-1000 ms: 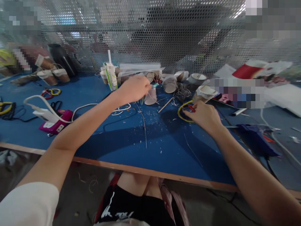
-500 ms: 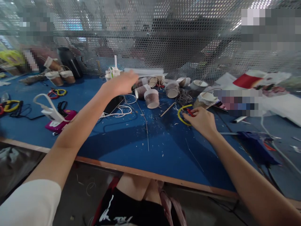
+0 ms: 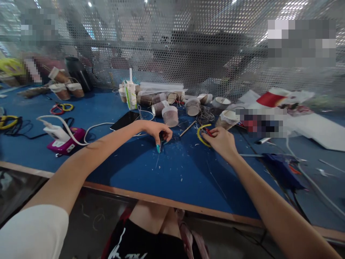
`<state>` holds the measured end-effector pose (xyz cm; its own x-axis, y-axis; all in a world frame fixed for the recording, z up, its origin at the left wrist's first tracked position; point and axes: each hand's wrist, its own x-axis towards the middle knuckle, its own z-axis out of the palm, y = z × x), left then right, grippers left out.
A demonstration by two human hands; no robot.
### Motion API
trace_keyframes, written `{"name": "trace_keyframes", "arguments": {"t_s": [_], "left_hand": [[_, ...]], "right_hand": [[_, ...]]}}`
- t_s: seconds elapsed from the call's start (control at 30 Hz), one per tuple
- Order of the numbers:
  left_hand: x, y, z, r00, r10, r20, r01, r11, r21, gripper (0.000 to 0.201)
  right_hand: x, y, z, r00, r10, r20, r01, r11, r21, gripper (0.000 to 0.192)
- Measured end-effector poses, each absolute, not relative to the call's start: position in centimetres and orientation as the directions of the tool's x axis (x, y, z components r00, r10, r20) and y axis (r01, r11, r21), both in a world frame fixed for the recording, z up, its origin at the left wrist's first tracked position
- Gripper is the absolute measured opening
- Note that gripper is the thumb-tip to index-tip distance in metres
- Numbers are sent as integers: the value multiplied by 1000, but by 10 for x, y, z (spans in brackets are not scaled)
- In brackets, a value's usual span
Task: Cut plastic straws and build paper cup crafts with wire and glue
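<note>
My left hand (image 3: 161, 133) is bent down over the middle of the table, thumb and fingers closing on a thin wire (image 3: 157, 162), whose lower end shows below the thumb. Something teal is at the thumb tip; whether it is a nail or an object, I cannot tell. To the right, my right hand (image 3: 222, 141) grips pliers with red and yellow handles (image 3: 199, 136), low over the table; their jaws are not clear. Just behind my left hand stands a cord-wrapped paper cup (image 3: 170, 117). A wooden stick (image 3: 188, 128) lies between the hands.
More wrapped cups (image 3: 193, 107), a drink carton (image 3: 130, 95) and tangled cord (image 3: 205, 118) line the back before a perforated metal screen (image 3: 172, 46). A phone (image 3: 125, 119) and a purple power strip (image 3: 71, 141) lie left; a blue glue gun (image 3: 283, 169) lies right.
My left hand has come down and toward me from the back of the table, and the thin wire's near end has shifted left. My right hand keeps its grip on the pliers.
</note>
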<state>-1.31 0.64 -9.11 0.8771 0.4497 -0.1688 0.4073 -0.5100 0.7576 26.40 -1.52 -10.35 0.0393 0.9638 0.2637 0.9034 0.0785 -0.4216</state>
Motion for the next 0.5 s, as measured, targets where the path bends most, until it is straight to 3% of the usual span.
{"name": "trace_keyframes", "arguments": {"t_s": [0.13,0.23,0.37,0.5], "left_hand": [[-15,10,-105,886,451,-108,354,-509,784,20],[-11,5,-102,861,509,-3,323,-543,775,18],[-1,-12,-77,699,599,391,226,-703,674,19],[6,-40,-41,346,583,735,259,-812,523,11]], "right_hand": [[265,-13,-105,68,959,277,883,71,-463,28],[263,-12,-105,111,965,237,789,59,-612,28],[255,-19,-101,91,989,116,434,65,-898,34],[252,-27,-94,-26,988,154,214,156,-964,40]]}}
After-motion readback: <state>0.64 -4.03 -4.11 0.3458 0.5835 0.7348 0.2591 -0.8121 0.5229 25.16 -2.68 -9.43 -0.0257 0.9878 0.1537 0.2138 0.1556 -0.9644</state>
